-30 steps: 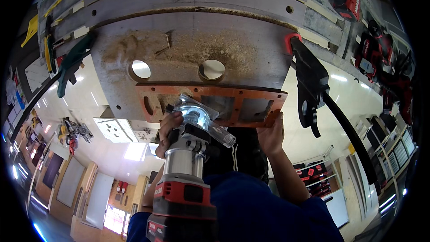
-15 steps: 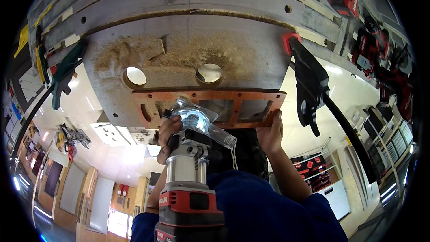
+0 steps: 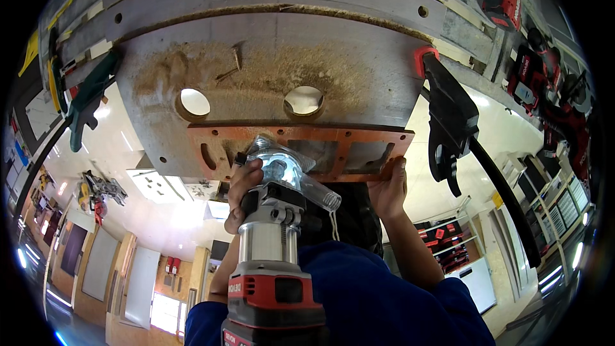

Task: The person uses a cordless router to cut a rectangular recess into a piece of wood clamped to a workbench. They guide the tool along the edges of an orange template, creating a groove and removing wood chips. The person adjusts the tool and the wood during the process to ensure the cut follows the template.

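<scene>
My left hand (image 3: 242, 189) is closed round the side of a cordless trim router (image 3: 269, 237) with a silver body and a red and black battery end. Its clear base glows with a light and rests on the left part of an orange-brown template (image 3: 342, 154) with cutouts. My right hand (image 3: 389, 193) grips the template's near right corner, thumb on the edge, other fingers hidden below. Under the template lies a grey board (image 3: 256, 32) with two large round holes. The router's bit cannot be made out.
A black bar clamp (image 3: 448, 118) grips the board's right side; a green clamp (image 3: 90, 102) sits at the left. Sawdust (image 3: 173, 74) and a loose screw (image 3: 237, 59) lie on the board. Red and black power tools (image 3: 528, 77) are at the far right.
The view has shifted slightly, so the board and clamps appear a little displaced. Both hands keep their holds, and the router shows no clear movement along the template.
</scene>
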